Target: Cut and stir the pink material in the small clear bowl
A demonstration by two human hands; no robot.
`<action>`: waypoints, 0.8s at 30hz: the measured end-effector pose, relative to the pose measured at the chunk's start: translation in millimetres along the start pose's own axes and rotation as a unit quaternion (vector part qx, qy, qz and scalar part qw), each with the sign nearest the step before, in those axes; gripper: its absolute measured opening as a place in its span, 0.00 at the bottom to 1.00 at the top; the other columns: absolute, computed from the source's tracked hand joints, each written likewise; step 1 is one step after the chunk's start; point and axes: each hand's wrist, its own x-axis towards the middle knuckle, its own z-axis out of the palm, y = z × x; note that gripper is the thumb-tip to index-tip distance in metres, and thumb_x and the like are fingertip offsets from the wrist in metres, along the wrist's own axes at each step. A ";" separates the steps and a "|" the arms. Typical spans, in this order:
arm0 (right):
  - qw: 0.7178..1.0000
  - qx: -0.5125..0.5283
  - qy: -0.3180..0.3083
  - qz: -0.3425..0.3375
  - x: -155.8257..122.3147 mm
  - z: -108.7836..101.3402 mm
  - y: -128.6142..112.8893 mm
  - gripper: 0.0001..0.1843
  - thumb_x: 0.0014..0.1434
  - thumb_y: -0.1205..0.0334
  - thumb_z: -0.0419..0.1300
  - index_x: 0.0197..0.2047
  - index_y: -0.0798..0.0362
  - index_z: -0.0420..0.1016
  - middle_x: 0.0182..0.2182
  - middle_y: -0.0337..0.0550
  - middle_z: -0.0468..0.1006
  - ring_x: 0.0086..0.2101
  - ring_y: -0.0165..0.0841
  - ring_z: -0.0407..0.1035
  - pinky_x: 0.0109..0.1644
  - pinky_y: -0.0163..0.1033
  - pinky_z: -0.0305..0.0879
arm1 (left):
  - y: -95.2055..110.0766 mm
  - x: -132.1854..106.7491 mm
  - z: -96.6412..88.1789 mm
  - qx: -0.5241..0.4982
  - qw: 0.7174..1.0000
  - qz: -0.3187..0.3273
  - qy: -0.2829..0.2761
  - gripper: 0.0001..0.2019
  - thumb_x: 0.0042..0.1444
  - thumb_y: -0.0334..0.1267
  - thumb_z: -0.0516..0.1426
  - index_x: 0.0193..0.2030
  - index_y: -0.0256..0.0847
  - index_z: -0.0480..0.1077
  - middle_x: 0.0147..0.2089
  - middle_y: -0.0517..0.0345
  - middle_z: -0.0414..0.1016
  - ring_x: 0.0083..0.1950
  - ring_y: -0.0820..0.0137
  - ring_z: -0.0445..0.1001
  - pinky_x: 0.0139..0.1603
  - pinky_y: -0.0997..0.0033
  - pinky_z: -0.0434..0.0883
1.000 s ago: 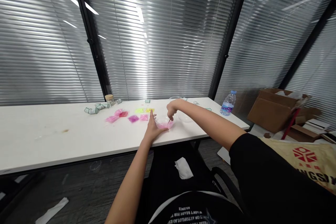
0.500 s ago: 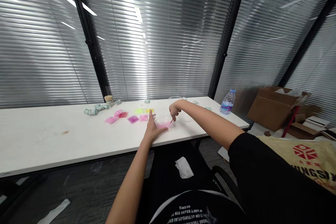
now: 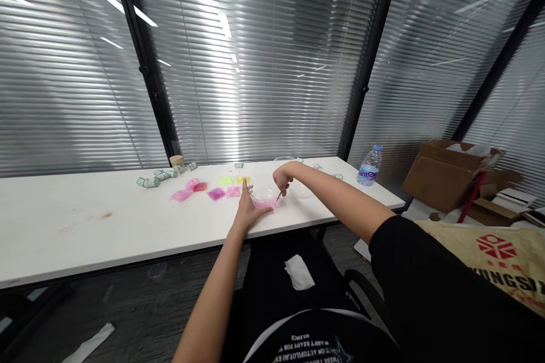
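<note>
A clear bowl [image 3: 265,200] with pink contents stands near the front edge of the white table. My left hand [image 3: 247,210] braces it from the left, thumb along the near side and fingers up the far side. Over the bowl's right side, my right hand [image 3: 281,176] is closed around a thin stick-like tool [image 3: 279,195]; its lower end reaches into the pink contents. Its exact kind is too small to make out. Just left of the bowl lie a pink packet [image 3: 233,191] and a purple packet [image 3: 216,193].
Yellow packets [image 3: 243,180], a red packet [image 3: 200,186] and light pink packets [image 3: 182,194] lie on the table [image 3: 140,227]. Several small wrapped rolls [image 3: 147,182] sit behind, by a wooden-lidded jar [image 3: 177,161]. A water bottle [image 3: 369,167] stands at the right end.
My right hand and the thin tool have shifted very slightly within the bowl. My left hand keeps its place on the bowl.
</note>
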 end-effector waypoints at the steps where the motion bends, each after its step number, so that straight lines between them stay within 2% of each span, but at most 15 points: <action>1: 1.000 0.002 0.000 0.001 0.2 0.1 0.1 0.13 0.41 0.59 0.71 0.25 0.57 0.73 0.28 0.39 0.67 0.33 0.34 0.62 0.35 0.39 0.59 | -0.2 0.1 0.0 -0.001 1.000 0.001 0.000 0.69 0.34 0.50 0.71 0.71 0.44 0.24 0.65 0.34 0.55 0.66 0.47 0.58 0.61 0.44 0.61; 6: 1.000 0.011 0.004 0.020 -3.8 0.8 -2.4 0.15 0.39 0.57 0.71 0.27 0.56 0.73 0.29 0.40 0.67 0.36 0.38 0.65 0.38 0.42 0.60 | 0.6 -0.4 -0.9 -0.006 1.000 0.005 0.000 0.69 0.34 0.49 0.71 0.71 0.45 0.24 0.65 0.35 0.54 0.66 0.46 0.57 0.61 0.43 0.60; 11: 0.999 0.037 -0.006 0.033 -14.0 -0.2 -6.4 0.20 0.38 0.51 0.72 0.31 0.55 0.74 0.32 0.43 0.68 0.38 0.41 0.66 0.40 0.44 0.63 | 2.1 -1.4 -1.2 -0.006 1.000 0.004 0.000 0.68 0.34 0.48 0.71 0.71 0.45 0.25 0.65 0.35 0.55 0.66 0.46 0.57 0.61 0.43 0.60; 17: 0.998 0.056 -0.017 0.029 -16.1 -0.9 -11.5 0.24 0.37 0.46 0.71 0.32 0.56 0.75 0.32 0.42 0.68 0.38 0.39 0.65 0.40 0.42 0.62 | 2.6 -0.2 -0.4 0.003 1.000 -0.003 0.000 0.70 0.33 0.48 0.71 0.71 0.41 0.24 0.64 0.33 0.56 0.65 0.47 0.59 0.61 0.45 0.61; 24: 0.998 0.054 -0.033 0.019 -7.7 -0.6 -14.1 0.24 0.35 0.48 0.73 0.30 0.55 0.75 0.30 0.40 0.65 0.34 0.35 0.63 0.34 0.38 0.57 | 1.4 0.8 0.2 0.004 1.000 0.006 0.000 0.70 0.33 0.49 0.71 0.71 0.42 0.23 0.65 0.34 0.55 0.66 0.46 0.58 0.61 0.44 0.60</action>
